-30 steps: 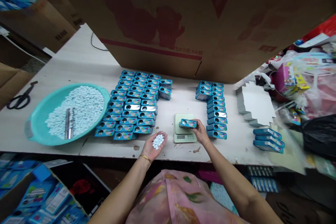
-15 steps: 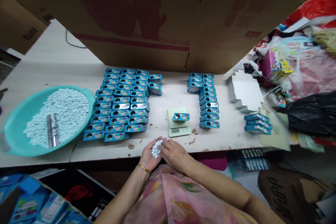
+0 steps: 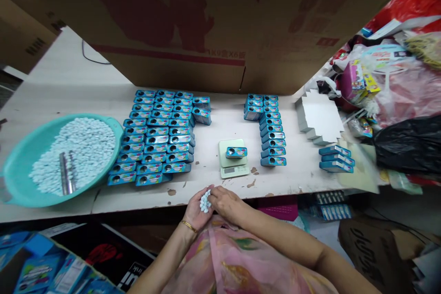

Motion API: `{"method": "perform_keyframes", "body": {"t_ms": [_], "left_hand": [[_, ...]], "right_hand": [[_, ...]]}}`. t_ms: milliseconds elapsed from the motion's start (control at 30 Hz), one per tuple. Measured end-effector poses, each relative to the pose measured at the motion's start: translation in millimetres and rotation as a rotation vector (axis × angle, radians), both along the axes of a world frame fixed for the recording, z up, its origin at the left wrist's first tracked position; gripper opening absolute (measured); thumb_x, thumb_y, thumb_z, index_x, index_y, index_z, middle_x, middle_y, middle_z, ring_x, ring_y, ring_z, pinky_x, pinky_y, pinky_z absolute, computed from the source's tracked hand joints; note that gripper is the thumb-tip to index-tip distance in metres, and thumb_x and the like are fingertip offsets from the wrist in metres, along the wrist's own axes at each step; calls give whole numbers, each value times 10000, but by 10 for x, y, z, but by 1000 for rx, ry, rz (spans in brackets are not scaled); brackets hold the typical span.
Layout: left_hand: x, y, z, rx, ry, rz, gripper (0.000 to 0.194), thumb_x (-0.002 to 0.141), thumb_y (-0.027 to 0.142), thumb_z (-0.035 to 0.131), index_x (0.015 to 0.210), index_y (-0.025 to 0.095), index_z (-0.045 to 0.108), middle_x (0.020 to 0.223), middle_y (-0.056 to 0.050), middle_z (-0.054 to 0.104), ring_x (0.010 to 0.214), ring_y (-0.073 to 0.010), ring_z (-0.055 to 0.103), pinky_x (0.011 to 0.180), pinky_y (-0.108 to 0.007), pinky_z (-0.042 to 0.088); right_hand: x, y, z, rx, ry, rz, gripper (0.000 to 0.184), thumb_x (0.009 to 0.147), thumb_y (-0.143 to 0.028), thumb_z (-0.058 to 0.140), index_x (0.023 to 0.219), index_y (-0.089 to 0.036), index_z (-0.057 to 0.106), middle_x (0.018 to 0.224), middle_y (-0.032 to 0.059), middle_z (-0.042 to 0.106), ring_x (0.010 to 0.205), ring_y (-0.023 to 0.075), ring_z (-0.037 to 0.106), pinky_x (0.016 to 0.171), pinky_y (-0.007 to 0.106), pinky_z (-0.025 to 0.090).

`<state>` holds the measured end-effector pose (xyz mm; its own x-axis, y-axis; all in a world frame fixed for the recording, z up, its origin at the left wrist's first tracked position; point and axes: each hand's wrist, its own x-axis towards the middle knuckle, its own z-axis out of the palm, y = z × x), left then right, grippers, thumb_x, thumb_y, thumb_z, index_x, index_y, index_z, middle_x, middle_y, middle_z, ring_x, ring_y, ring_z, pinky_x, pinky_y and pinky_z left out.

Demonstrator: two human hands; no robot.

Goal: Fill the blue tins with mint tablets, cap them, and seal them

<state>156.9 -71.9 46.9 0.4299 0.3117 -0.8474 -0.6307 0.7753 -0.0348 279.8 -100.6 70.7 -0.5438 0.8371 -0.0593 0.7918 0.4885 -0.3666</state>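
My left hand [image 3: 195, 211] is cupped palm up at the table's front edge, holding a small heap of pale blue candies [image 3: 205, 201]. Over the heap's right side curl the fingers of my right hand [image 3: 225, 203], pinched in on the candies; their tips are partly hidden. Just beyond my hands a small kitchen scale [image 3: 234, 171] carries one blue tin [image 3: 236, 152] with a dark round opening in its top. More loose candies [image 3: 82, 151] fill a turquoise basin [image 3: 17, 170] on the left, where a metal scoop [image 3: 64, 174] lies on them.
Rows of blue tins [image 3: 156, 139] stand left of the scale, with a shorter column of tins [image 3: 273, 140] to its right. Farther right are white cartons [image 3: 320, 117] and a few tins [image 3: 336, 161]. A large cardboard box [image 3: 206, 23] blocks the back. Plastic bags [image 3: 406, 147] crowd the right side.
Both hands stay together at the table edge with the candies, sitting slightly lower in view. My right fingers have shifted a little over the heap. The view has moved slightly.
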Motion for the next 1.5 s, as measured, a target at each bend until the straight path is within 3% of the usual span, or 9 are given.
{"method": "perform_keyframes", "body": {"t_ms": [267,433,500,667,933,1033,1167,1300,1500], "left_hand": [[29,11,-51,-8,3,-18,148,748,120,436,769,81,578,618,-53,622,564,-117,598,519,-216,492],[-7,108,-55,37,58,39,146,742,131,436,774,96,574,742,-105,644,785,-201,608,708,-361,499],[-22,191,-57,56,75,65,134,736,138,450,773,99,573,752,-108,643,798,-203,606,723,-363,496],[-12,459,-47,99,115,124,129,733,140,456,771,92,569,743,-113,638,786,-206,607,708,-355,501],[78,735,-34,178,81,227,130,727,135,452,764,102,572,696,-94,635,717,-190,609,697,-370,498],[119,752,-23,189,88,224,123,729,135,453,749,103,570,694,-89,635,687,-179,607,688,-358,498],[155,732,-21,196,61,219,116,731,141,456,735,102,566,700,-93,634,709,-177,607,716,-356,491],[128,713,-18,192,39,206,121,729,148,463,747,93,569,742,-112,634,779,-200,604,728,-360,490],[-18,682,34,160,37,179,129,724,157,482,770,89,581,741,-110,633,770,-201,606,667,-318,512]], "right_hand": [[83,-29,-34,51,166,-13,110,806,-191,437,856,-163,531,856,44,535,782,135,472,679,254,424],[604,143,-106,280,481,-651,327,786,-204,443,1111,-174,425,1058,110,484,1002,183,441,793,347,415],[852,301,-227,281,505,-805,455,749,-238,495,1176,-164,355,1135,127,433,1057,203,409,809,366,412],[1056,671,-424,89,494,-628,406,738,-253,512,1125,-181,411,1064,75,501,979,179,475,821,333,408],[592,649,280,213,132,-281,412,767,-214,471,1173,-186,411,1061,83,510,945,210,441,797,351,370],[543,649,345,216,32,-239,408,756,-202,480,1161,-181,429,1046,86,519,916,220,439,770,355,369],[599,661,244,173,85,-314,371,756,-215,489,1125,-190,451,1010,75,534,897,213,452,757,346,381],[717,649,91,101,370,-434,328,752,-249,501,1072,-187,467,975,60,541,898,184,479,772,315,400],[905,699,-332,5,625,-691,305,726,-282,510,1003,-158,487,922,56,547,816,163,517,719,298,423]]}}
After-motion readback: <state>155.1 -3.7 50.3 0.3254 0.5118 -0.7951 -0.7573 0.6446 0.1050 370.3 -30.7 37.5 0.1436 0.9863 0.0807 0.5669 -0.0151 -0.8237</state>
